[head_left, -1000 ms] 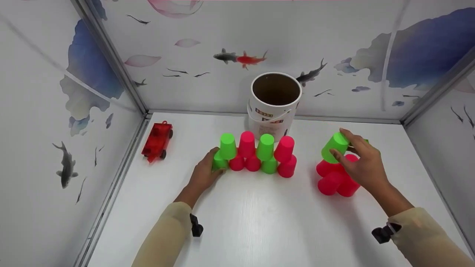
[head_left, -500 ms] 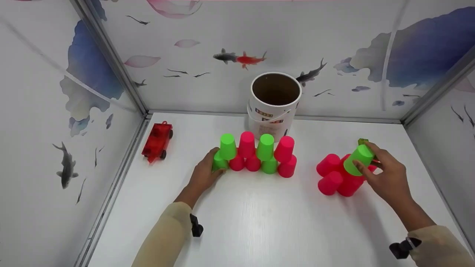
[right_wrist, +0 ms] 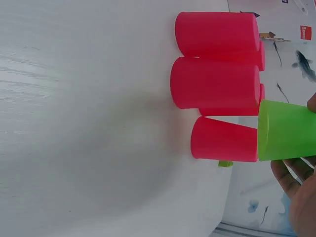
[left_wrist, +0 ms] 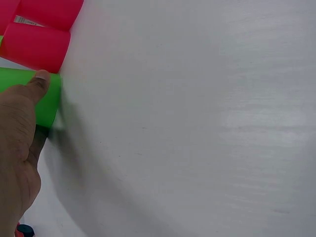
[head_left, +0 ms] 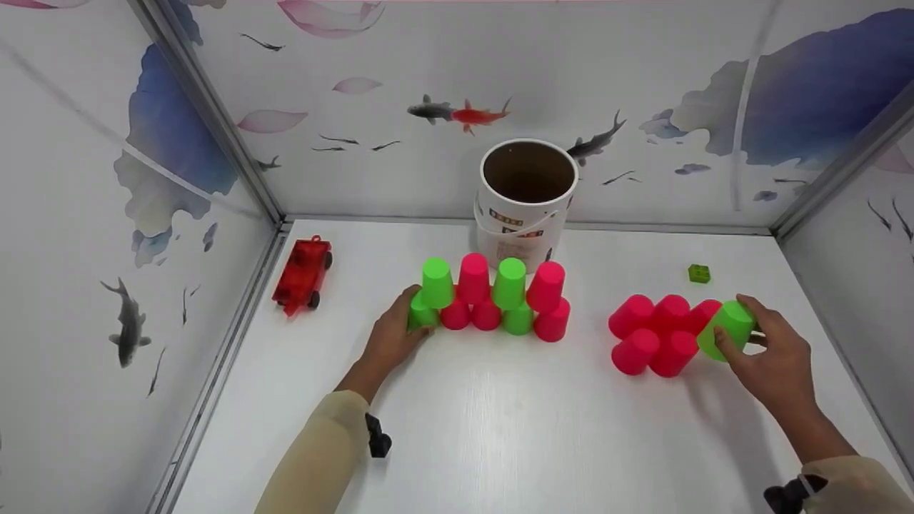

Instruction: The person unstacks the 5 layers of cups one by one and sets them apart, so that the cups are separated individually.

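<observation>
In the head view, several upside-down cups form two tiers, with green and pink-red cups mixed. My left hand [head_left: 391,332] holds the green cup [head_left: 423,312] at the left end of the lower tier, its thumb on the near side in the left wrist view. Over at the right, my right hand [head_left: 775,364] grips another upside-down green cup [head_left: 730,328] between thumb and fingers. That cup is raised beside a cluster of upside-down red cups [head_left: 635,351]. Its rim is level with the top of the nearest red cup [right_wrist: 224,139]; whether they touch, I cannot tell.
A white bucket [head_left: 525,243] stands right behind the two-tier cups. A red toy vehicle [head_left: 303,275] lies at the back left, and a small green block [head_left: 699,273] sits behind the red cluster. Printed walls bound the white table [head_left: 485,428].
My right hand has carried the green cup rightward and toward me, from over the red cluster to its right end, uncovering the green block. My left hand stays on its cup.
</observation>
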Tool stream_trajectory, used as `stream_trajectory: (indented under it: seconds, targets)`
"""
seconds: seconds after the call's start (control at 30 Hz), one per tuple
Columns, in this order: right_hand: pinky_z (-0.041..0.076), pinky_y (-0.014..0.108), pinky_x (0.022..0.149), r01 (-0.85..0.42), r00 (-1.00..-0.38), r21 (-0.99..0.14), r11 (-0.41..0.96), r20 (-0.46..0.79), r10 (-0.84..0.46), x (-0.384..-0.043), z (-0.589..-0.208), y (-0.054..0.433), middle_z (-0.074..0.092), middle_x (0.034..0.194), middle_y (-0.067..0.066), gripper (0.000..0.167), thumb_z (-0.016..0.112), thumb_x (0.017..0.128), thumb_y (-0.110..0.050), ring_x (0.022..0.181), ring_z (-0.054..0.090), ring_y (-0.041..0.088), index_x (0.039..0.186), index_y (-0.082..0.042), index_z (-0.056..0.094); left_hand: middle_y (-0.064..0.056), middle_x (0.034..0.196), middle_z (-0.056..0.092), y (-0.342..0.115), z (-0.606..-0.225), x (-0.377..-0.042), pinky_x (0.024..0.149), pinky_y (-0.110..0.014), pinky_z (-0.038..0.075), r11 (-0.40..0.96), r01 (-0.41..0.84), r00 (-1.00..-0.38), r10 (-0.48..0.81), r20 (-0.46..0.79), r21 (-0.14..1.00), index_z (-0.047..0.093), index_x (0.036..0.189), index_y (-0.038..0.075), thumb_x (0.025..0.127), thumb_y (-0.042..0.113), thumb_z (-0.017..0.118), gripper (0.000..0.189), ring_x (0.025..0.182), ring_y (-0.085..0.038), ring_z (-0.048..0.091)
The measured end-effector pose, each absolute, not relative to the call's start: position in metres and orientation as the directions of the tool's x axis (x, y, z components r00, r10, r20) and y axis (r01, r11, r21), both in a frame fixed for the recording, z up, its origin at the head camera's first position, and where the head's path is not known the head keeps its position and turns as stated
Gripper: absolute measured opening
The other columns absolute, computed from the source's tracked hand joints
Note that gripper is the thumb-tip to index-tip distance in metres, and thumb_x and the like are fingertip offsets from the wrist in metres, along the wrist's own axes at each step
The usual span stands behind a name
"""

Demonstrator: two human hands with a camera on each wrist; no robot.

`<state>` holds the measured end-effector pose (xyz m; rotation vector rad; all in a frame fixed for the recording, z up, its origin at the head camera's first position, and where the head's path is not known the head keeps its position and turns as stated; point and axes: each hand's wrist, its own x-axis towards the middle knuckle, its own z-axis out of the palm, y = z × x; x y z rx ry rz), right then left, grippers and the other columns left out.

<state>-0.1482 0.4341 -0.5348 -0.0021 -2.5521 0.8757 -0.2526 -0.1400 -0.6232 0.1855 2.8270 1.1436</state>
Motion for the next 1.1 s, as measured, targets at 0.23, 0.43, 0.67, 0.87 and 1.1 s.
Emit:
stream_trajectory:
  seconds: [0.23,0.43,0.67,0.87,1.1]
  targets:
    - [0.031,-0.009,0.087,-0.034,-0.922,-0.599,0.800,0.328,0.207,-0.140,-0.554,0.441,0.066,0.142,0.028,0.067,0.086,0.094,-0.009,0.115,0.063,0.006,0.155,-0.001,0.057,-0.009,0.162,0.058,-0.140,-0.623,-0.252,0.130,-0.054,0.044,0.720,0.081,-0.989,0.146,-0.036,0.689,0.033,0.171,0.022,0.102,0.028,0.082,0.085,0.147,-0.031,0.058]
    - [0.032,-0.010,0.084,0.024,-0.954,-0.604,0.796,0.225,0.199,-0.134,-0.580,0.442,0.063,0.146,0.031,0.072,0.087,0.095,-0.008,0.125,0.065,0.055,0.156,0.002,0.052,-0.009,0.162,0.058,-0.140,-0.625,-0.252,0.130,-0.055,0.044,0.708,0.083,-0.989,0.146,-0.031,0.701,0.033,0.171,0.022,0.102,0.026,0.082,0.085,0.147,-0.031,0.057]
    - [0.058,0.016,0.095,0.074,-0.967,-0.606,0.792,0.150,0.206,-0.134,-0.591,0.439,0.059,0.150,0.031,0.075,0.086,0.097,-0.009,0.132,0.063,0.055,0.159,0.002,0.046,-0.010,0.162,0.058,-0.141,-0.626,-0.252,0.129,-0.056,0.044,0.707,0.106,-0.987,0.158,-0.009,0.699,0.033,0.171,0.021,0.102,0.025,0.082,0.084,0.148,-0.033,0.057]
    - [0.058,0.042,0.099,0.075,-0.972,-0.602,0.795,0.133,0.193,-0.136,-0.592,0.438,0.056,0.149,0.032,0.076,0.085,0.096,-0.007,0.133,0.061,0.056,0.160,0.003,0.044,-0.009,0.163,0.057,-0.141,-0.625,-0.252,0.130,-0.055,0.043,0.712,0.102,-0.988,0.157,-0.016,0.694,0.033,0.171,0.022,0.103,0.026,0.081,0.083,0.150,-0.031,0.056]
    - [0.052,0.069,0.105,0.102,-0.976,-0.599,0.794,0.094,0.197,-0.135,-0.593,0.435,0.052,0.150,0.033,0.080,0.084,0.098,-0.010,0.137,0.056,0.056,0.163,0.003,0.039,-0.009,0.162,0.058,-0.141,-0.626,-0.252,0.130,-0.055,0.044,0.723,0.106,-0.987,0.161,-0.017,0.683,0.033,0.171,0.022,0.103,0.026,0.081,0.083,0.150,-0.031,0.057]
